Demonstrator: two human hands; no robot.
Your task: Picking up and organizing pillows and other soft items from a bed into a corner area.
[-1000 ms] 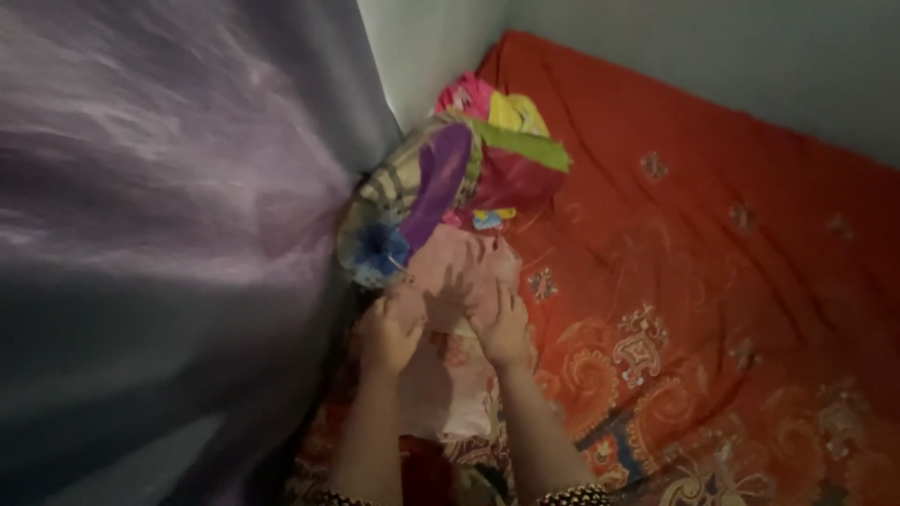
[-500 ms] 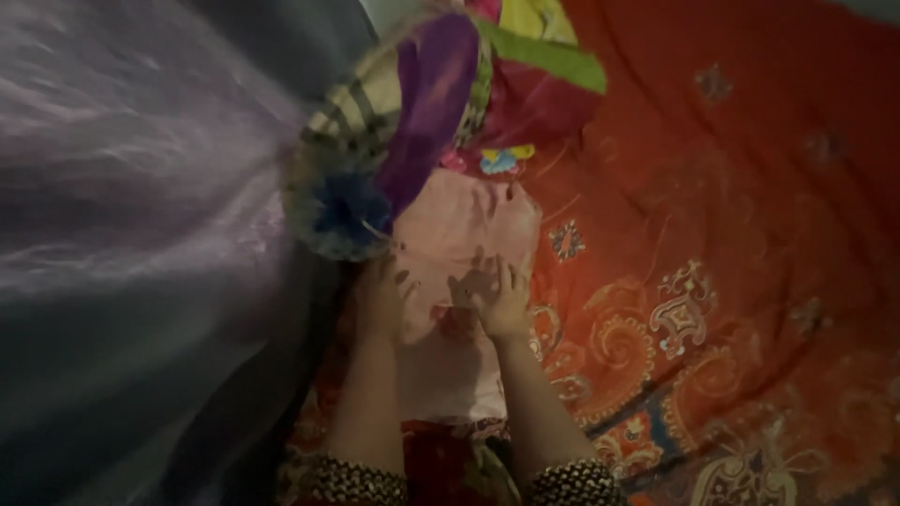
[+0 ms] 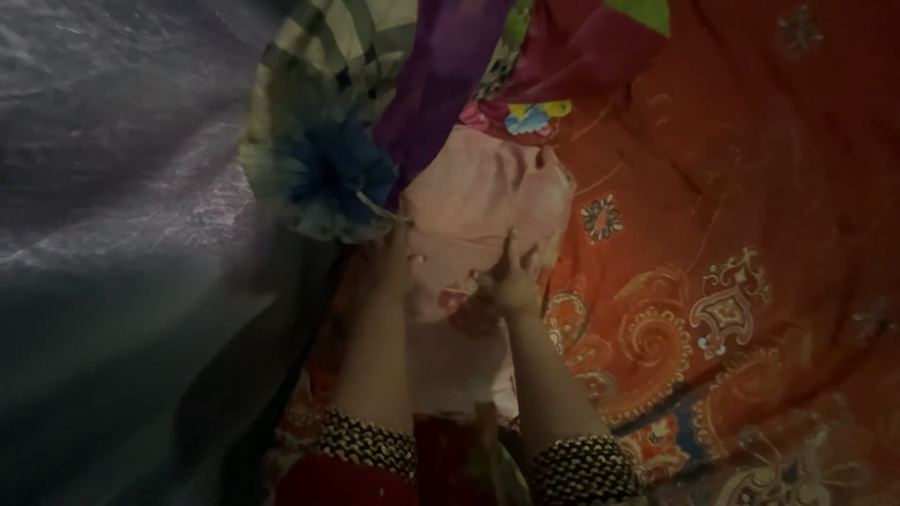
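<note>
Pressing down on a pale pink cloth point(image 3: 469, 211), both hands work side by side on a bed in dim light; the left hand point(image 3: 394, 267) lies at the cloth's left edge, just under a blue fabric flower point(image 3: 339, 178), and whether its fingers are closed on the cloth or merely resting cannot be told; the right hand point(image 3: 511, 279) rests on the cloth with fingers spread and open, gripping nothing. The pink cloth lies on an orange-red patterned bedsheet point(image 3: 731, 234), its far end touching a pile of bright clothes point(image 3: 441, 66) in plaid, purple, magenta and green. A grey-purple sheer curtain point(image 3: 122, 215) hangs along the left side. Both wrists wear patterned black-and-cream cuffs point(image 3: 581, 467) at the bottom edge.
</note>
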